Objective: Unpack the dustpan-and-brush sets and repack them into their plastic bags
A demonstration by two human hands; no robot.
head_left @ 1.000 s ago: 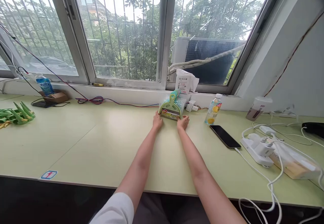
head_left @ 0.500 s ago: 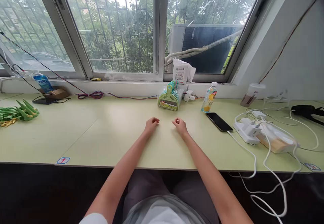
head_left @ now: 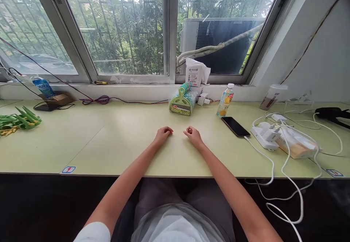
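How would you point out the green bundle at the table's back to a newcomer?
Find the windows, then the pale green table below them. Near its back edge, beyond the gap between the left hand and right hand, stands the green bundle. Unlike the slim bottle and flat phone to its right, it shows a wide labelled front and rounded tops lined one behind another.

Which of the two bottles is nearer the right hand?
The yellow-labelled bottle standing behind the phone, to the right of the wrapped green stack. The blue bottle is at the far left by the cardboard box, farther from the right hand.
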